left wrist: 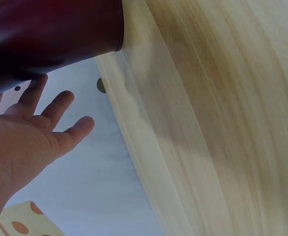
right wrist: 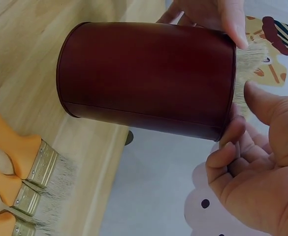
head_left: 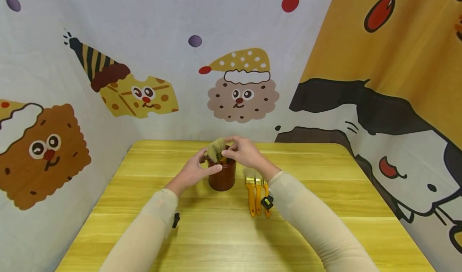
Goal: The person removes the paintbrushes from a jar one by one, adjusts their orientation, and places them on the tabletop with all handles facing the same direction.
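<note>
A dark red-brown cylindrical holder (head_left: 221,179) stands upright near the table's back edge, with pale bristles of paintbrushes (head_left: 215,151) sticking out of its top. My left hand (head_left: 192,170) holds the holder by its upper left side, thumb along the front rim; in the left wrist view its outer fingers spread away from the wall. From the right, my right hand (head_left: 248,153) reaches over the rim, thumb and fingers about the bristles of a paintbrush (right wrist: 244,96). Its lower fingers are curled at the rim in the right wrist view. The brush handles are mostly hidden inside.
Three paintbrushes (head_left: 258,189) with orange-yellow handles lie side by side right of the holder, bristles toward the back, one partly behind my right forearm. Behind the wooden table (head_left: 223,232) hangs a white cloth (head_left: 162,23) with cartoon prints.
</note>
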Demonstrator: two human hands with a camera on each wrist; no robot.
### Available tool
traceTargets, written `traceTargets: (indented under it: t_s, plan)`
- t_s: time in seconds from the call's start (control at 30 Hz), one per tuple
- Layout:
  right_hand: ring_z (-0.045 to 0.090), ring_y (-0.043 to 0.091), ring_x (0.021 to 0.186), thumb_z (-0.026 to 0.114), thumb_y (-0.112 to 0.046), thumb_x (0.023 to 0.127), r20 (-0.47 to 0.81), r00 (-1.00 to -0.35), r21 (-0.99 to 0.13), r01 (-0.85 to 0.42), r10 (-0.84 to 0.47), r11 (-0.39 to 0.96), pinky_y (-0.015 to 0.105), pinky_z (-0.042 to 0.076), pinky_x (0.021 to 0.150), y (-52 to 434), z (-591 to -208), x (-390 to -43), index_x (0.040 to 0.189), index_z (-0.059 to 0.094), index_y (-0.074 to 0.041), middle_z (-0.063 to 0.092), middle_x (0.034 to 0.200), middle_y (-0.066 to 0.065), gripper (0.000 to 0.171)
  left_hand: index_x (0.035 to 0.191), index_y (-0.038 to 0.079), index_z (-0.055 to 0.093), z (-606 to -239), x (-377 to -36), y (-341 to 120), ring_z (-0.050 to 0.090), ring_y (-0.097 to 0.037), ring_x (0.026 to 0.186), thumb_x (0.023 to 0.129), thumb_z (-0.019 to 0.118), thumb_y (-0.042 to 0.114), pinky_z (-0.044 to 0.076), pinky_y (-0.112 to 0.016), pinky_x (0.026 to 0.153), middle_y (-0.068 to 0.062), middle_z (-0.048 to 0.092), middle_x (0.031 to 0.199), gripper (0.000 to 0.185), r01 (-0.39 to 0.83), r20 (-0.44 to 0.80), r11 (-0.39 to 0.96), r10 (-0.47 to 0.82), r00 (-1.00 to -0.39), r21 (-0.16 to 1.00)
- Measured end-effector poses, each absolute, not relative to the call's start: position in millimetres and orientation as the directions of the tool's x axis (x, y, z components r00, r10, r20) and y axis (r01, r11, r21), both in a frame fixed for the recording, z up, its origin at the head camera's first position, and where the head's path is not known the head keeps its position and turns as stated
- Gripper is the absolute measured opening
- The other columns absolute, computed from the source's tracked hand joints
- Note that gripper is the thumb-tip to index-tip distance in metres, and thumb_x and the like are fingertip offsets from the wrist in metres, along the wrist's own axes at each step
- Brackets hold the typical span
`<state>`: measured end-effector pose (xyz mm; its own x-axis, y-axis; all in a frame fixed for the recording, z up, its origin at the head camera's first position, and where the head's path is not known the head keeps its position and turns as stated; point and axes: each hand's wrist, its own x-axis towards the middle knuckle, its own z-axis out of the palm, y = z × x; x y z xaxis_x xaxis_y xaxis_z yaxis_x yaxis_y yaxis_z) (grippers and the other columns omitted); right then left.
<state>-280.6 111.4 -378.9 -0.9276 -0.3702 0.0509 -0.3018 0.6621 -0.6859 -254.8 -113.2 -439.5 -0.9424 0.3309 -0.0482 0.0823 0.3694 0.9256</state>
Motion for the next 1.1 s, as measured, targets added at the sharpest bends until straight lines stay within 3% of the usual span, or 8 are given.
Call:
traceTargets:
  t_s: [0.4, 0.8, 1.1]
  plan:
    - [0.067, 0.012, 0.079, 0.070, -0.036, 0.093, 0.009, -0.954, -0.620, -0.239, -0.298, 0.747, 0.033, 0.056, 0.074, 104, -376, -288, 0.143, 0.051, -0.015, 0.073, 0.096, -0.001, 0.058, 0.148, 0.051, 0.027, -439, -256, -113, 0.043, -0.026, 0.139, 0.086, 0.071, 0.055, 0.047, -0.055, 0.102, 0.008, 0.045, 0.147, 0.076, 0.075, -0.057, 0.381, 0.323, -0.945, 0.922]
    - [0.062, 0.014, 0.068, 0.073, -0.044, 0.089, 0.002, -0.958, -0.544, -0.240, -0.285, 0.804, 0.028, 0.050, 0.057, 97, -377, -290, 0.140, 0.055, -0.014, 0.067, 0.087, -0.001, 0.062, 0.148, 0.049, 0.028, -439, -257, -113, 0.045, -0.026, 0.137, 0.087, 0.071, 0.052, 0.048, -0.053, 0.101, 0.008, 0.045, 0.147, 0.075, 0.093, -0.044, 0.379, 0.337, -0.941, 0.921]
    - [0.062, 0.014, 0.073, 0.076, -0.043, 0.086, 0.031, -0.974, -0.538, -0.207, -0.226, 0.817, 0.028, 0.051, 0.059, 91, -380, -284, 0.134, 0.060, -0.014, 0.067, 0.091, -0.002, 0.058, 0.148, 0.049, 0.029, -438, -254, -113, 0.045, -0.026, 0.137, 0.086, 0.071, 0.054, 0.046, -0.055, 0.103, 0.007, 0.046, 0.147, 0.075, 0.089, -0.048, 0.377, 0.337, -0.940, 0.922]
